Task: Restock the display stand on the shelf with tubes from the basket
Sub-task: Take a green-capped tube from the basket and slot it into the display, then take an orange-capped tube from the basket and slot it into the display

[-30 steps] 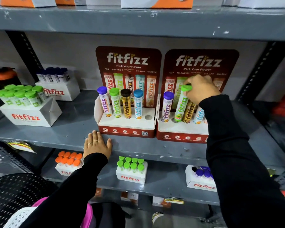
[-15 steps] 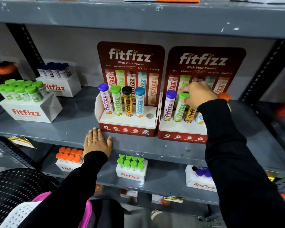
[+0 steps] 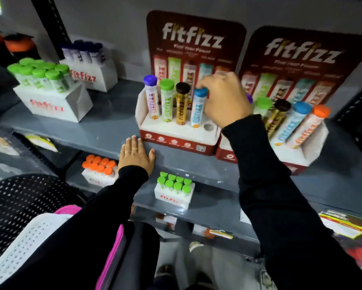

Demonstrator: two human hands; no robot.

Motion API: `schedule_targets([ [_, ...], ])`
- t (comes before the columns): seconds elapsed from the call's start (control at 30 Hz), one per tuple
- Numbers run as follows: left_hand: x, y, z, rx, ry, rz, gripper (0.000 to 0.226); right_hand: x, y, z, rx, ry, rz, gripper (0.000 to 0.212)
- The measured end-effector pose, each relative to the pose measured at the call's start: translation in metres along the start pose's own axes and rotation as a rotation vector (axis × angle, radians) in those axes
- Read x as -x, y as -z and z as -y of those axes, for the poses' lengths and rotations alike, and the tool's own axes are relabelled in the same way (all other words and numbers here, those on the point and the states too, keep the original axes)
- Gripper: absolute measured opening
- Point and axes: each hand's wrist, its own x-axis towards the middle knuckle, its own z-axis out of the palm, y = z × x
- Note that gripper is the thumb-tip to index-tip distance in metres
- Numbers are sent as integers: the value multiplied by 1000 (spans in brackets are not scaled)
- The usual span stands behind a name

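Two display stands (image 3: 175,132) (image 3: 297,158) side by side on shelf (image 3: 104,130).

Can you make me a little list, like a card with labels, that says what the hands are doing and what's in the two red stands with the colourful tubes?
left stand: four upright tubes, caps purple, green, dark brown, blue; one empty hole at its right end
right stand: green, dark brown, blue and orange caps show; a purple cap peeks out behind the hand
right hand: fingers on the blue-capped tube in the left stand
left hand: flat on the shelf edge, holding nothing
picture: blurry
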Motion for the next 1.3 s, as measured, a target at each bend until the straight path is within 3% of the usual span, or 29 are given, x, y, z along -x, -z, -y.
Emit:
schedule_targets([
  [0.17,30,-9,39,74,-129,-109,55,2,-76,97,-214,262,218,42],
  [0.23,53,-23,59,104,-85,-136,57,11,-106,126,-310,314,321,38],
  [0.4,122,-69,149,198,347,-65,61,48,-189,209,-406,462,594,30],
  [0.57,197,-108,217,208,787,93,80,91,-257,276,-280,693,905,30],
  [0.63,216,-126,233,232,922,149,73,107,-281,296,-223,721,978,33],
  [0.73,211,-135,229,231,922,174,69,111,-297,296,-101,652,969,33],
  [0.87,189,-130,213,178,802,138,74,104,-314,288,52,558,787,32],
  [0.93,222,-143,248,188,1030,187,74,142,-340,345,76,749,862,32],
  [1.17,237,-159,239,211,990,266,74,147,-334,341,98,765,940,35],
  [1.3,232,-147,233,267,1063,288,74,110,-297,330,66,799,1025,4],
])
